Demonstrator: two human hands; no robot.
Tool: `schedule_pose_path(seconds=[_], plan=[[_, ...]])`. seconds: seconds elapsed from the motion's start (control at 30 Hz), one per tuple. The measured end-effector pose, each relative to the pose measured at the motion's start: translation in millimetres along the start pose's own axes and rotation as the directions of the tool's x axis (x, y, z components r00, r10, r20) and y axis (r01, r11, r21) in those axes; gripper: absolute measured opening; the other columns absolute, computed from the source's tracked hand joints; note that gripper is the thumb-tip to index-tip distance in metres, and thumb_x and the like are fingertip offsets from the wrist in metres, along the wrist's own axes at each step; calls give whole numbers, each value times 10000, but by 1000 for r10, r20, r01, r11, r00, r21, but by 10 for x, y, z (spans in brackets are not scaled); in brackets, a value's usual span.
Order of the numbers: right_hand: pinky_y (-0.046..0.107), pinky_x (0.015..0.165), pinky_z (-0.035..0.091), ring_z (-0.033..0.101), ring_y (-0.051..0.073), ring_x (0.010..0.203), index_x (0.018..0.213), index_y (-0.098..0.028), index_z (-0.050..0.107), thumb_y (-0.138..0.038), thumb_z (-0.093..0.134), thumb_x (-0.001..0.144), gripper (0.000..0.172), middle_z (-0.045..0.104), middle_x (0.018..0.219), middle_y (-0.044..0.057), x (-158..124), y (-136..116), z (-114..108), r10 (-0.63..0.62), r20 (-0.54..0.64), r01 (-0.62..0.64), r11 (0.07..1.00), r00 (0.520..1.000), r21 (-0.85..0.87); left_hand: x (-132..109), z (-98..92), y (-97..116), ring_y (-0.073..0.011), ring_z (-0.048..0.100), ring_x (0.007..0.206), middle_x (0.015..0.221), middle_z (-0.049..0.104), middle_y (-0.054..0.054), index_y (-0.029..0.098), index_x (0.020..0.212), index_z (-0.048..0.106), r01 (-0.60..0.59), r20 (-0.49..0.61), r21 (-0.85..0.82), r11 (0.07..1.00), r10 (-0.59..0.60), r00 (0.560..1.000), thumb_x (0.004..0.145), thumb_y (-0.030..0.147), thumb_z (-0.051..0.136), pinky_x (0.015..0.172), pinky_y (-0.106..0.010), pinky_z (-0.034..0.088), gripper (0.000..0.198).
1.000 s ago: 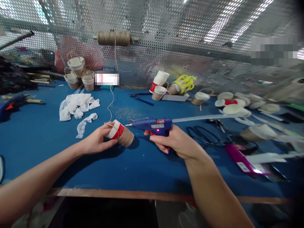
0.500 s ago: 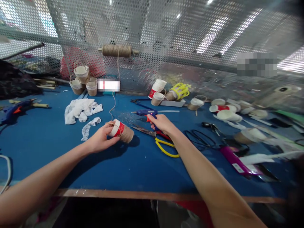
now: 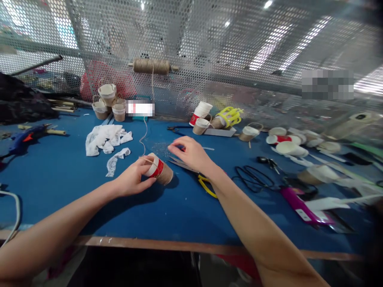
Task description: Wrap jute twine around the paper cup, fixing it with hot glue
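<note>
My left hand [image 3: 131, 181] is closed round a red and white paper cup [image 3: 160, 171] lying on its side on the blue table [image 3: 54, 171], its lower part wrapped in brown twine. A twine strand [image 3: 145, 131] runs from the cup up to a spool [image 3: 151, 66] on the mesh wall. My right hand [image 3: 191, 153] hovers just behind the cup, fingers loosely spread and holding nothing. It covers the blue glue gun; only the tip of its glue stick [image 3: 210, 148] shows. Yellow-handled scissors [image 3: 206, 185] lie under my right wrist.
White lace scraps [image 3: 104, 137] and twine-wrapped cups [image 3: 107, 103] sit at the back left, a second glue gun [image 3: 24, 135] far left. More cups [image 3: 202, 115], a yellow plastic piece [image 3: 229, 115], black scissors [image 3: 254, 177] and a purple tool [image 3: 302, 203] lie to the right.
My right hand took the glue gun away from the cup, set it down farther back and let go. It now reaches left over it. My left hand kept hold of the cup.
</note>
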State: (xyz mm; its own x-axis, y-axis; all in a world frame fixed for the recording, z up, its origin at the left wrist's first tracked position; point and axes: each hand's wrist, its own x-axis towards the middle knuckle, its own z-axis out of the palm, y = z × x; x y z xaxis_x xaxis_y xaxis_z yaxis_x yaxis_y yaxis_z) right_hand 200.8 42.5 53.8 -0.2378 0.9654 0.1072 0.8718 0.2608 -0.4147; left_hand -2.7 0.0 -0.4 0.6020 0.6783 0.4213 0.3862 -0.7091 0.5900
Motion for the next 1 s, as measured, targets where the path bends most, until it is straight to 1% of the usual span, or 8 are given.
schedule_pose_path(seconds=[0.1,0.17,0.27,0.37,0.5,0.63,0.8,1.0], plan=[[334,916,358,483,195,1049,838,-173,616,-393,574,772,233,556,1088,84,-113,-370,-9,-364,63,355,927,929,123,-4,6,16,-260,489,1073,1025,569,-141,123,874,596,-8,13,15,1000,7,1000,782,200,513,945,-423,398,146],[350,853,393,503,219,989,723,-153,594,-329,628,719,180,572,992,106,-132,-524,7,-415,151,391,906,897,165,-5,5,29,-259,497,1048,1027,558,-141,120,867,592,4,28,15,1000,-5,1000,779,197,510,917,-420,417,143],[311,762,427,546,188,862,609,-156,539,-189,603,702,117,592,872,83,-118,-603,13,-383,224,338,917,896,212,1,-10,50,-255,514,1006,1027,545,-137,123,766,584,39,49,-4,999,-39,998,777,204,515,892,-417,429,107],[280,786,419,549,150,865,649,-155,532,-183,560,735,95,593,920,70,-139,-541,-19,-349,138,293,902,927,317,16,-46,71,-237,519,1007,1044,530,-122,124,765,575,67,50,-102,993,-62,997,794,228,512,902,-383,422,125],[270,681,437,536,119,705,748,-149,557,-315,578,742,168,592,815,36,-258,-357,-45,-192,15,153,825,981,544,24,-94,86,-196,528,957,1005,527,-85,125,898,569,139,86,-334,932,-117,989,807,239,511,880,-322,421,157],[266,628,424,504,105,636,733,-149,555,-355,598,728,210,581,748,18,-379,-238,-19,-118,-57,128,779,991,613,3,-97,93,-168,520,882,975,525,-60,137,962,549,206,137,-468,859,-160,978,804,273,530,809,-286,434,209],[259,588,409,489,100,594,695,-155,556,-357,604,724,211,572,677,2,-428,-225,32,-74,-118,131,775,990,618,-17,-83,119,-162,498,849,960,513,-52,133,986,554,235,170,-495,836,-172,970,796,283,551,799,-278,420,242],[249,549,394,470,90,555,694,-153,549,-354,594,730,209,549,640,-9,-452,-206,74,-44,-83,87,759,996,645,-28,-90,141,-159,483,878,976,494,-49,131,886,579,224,185,-497,838,-149,971,806,263,543,824,-272,404,159]])
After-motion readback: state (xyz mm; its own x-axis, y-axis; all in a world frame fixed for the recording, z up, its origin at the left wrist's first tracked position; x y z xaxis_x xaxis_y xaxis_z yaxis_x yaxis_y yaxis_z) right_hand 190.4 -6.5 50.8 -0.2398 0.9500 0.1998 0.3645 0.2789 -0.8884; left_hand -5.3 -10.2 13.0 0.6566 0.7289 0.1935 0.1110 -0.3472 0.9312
